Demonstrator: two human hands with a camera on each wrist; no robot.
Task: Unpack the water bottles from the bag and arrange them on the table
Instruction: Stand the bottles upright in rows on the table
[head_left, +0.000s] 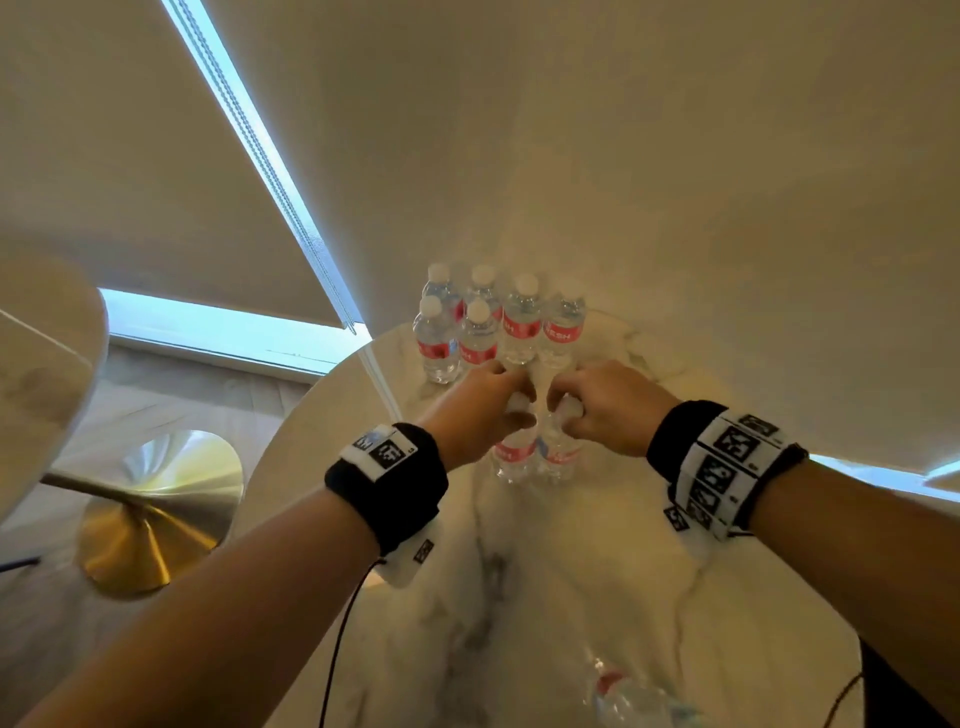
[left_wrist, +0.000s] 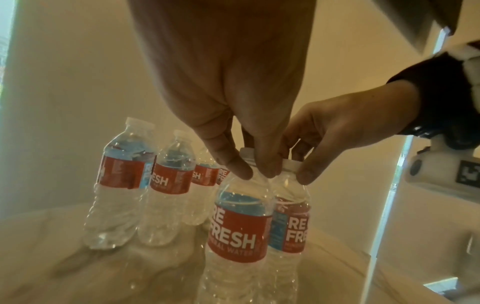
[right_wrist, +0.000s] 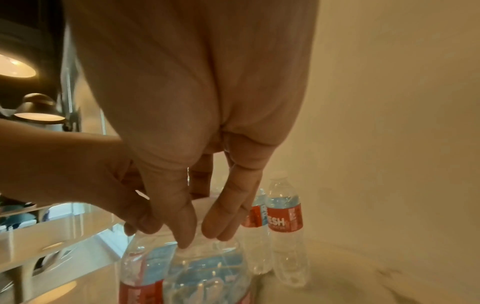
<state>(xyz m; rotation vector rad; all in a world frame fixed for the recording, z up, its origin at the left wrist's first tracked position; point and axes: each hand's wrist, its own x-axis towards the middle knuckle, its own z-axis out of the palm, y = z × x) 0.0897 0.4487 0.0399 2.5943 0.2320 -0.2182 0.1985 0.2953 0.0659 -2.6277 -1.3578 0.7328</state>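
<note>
Marble-look white table (head_left: 571, 571) holds a bunch of six water bottles (head_left: 498, 322) standing close together at its far side. Nearer, two more bottles stand side by side, touching: the left hand (head_left: 480, 410) pinches the cap of the left bottle (left_wrist: 237, 230), and the right hand (head_left: 605, 408) pinches the cap of the right bottle (left_wrist: 289, 222).

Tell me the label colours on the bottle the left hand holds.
Red with white lettering, blue band on top, on the bottle; clearest in the left wrist view.
</note>
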